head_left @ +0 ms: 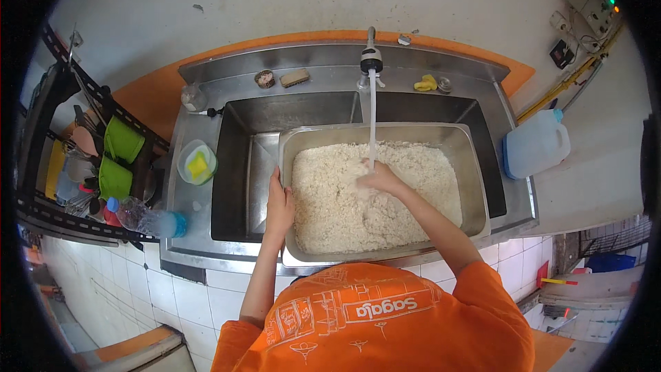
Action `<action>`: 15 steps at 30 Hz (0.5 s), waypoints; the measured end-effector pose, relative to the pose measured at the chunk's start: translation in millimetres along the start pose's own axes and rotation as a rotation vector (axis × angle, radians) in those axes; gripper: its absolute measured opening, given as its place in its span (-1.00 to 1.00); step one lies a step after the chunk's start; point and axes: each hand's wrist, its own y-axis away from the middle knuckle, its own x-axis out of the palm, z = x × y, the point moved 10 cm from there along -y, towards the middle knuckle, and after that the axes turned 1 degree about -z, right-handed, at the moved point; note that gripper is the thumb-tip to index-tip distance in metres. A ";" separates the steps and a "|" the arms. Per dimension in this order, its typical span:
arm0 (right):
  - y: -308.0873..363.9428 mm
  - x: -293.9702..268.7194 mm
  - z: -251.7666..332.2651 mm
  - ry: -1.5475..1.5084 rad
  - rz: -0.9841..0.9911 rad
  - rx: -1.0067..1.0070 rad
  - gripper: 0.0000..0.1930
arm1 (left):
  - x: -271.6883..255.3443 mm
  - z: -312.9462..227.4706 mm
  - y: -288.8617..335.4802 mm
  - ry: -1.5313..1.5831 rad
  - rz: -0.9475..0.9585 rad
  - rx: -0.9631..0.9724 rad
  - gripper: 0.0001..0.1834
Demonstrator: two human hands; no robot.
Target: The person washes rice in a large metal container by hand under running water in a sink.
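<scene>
A large rectangular metal pan (475, 186) sits across the sink and is filled with what looks like white rice (337, 213). From the tap (371, 60) a stream of water (373, 110) falls into the middle of it. My left hand (279, 207) grips the pan's left rim. Under the stream, my right hand (384, 179) is in the wet rice, its fingers smeared by motion and partly hidden by water and grains.
On the left counter stand a round tub with a yellow-green sponge (198, 164) and a plastic bottle (172, 224). A utensil rack (117, 158) is farther left. A brown block (295, 78) and a yellow cloth (425, 83) lie behind the sink. A jerrycan (537, 143) stands at the right.
</scene>
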 end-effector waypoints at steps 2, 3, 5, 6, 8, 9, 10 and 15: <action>-0.4 1.4 18.5 -0.100 0.004 -0.003 -0.30 | -1.4 -3.1 -0.8 -0.035 -0.020 0.050 -0.47; -1.3 3.5 19.3 -0.342 0.013 0.064 -0.32 | -1.8 -2.3 -0.5 -0.037 -0.021 0.053 -0.47; -0.3 -2.5 25.8 -0.581 0.025 0.132 -0.35 | -1.8 -3.5 1.0 -0.047 -0.027 0.072 -0.46; 1.4 -5.4 26.4 -0.557 0.077 0.187 -0.41 | -2.5 -3.1 -0.5 -0.046 -0.028 0.073 -0.46; 6.6 -17.0 20.6 -0.405 0.158 0.141 -0.51 | 1.3 -1.5 -1.6 -0.025 -0.007 0.054 -0.45; 12.5 -28.5 15.8 -0.278 0.191 0.034 -0.55 | 2.7 -1.5 -1.0 -0.022 0.002 0.050 -0.45; 21.5 -52.5 9.9 0.053 0.058 -0.138 -0.52 | 1.5 -3.0 -0.7 -0.028 -0.004 0.051 -0.45; 111.4 -117.6 -123.3 0.718 0.151 0.414 -0.36 | -3.6 2.4 5.1 -0.001 -0.016 -0.003 -0.46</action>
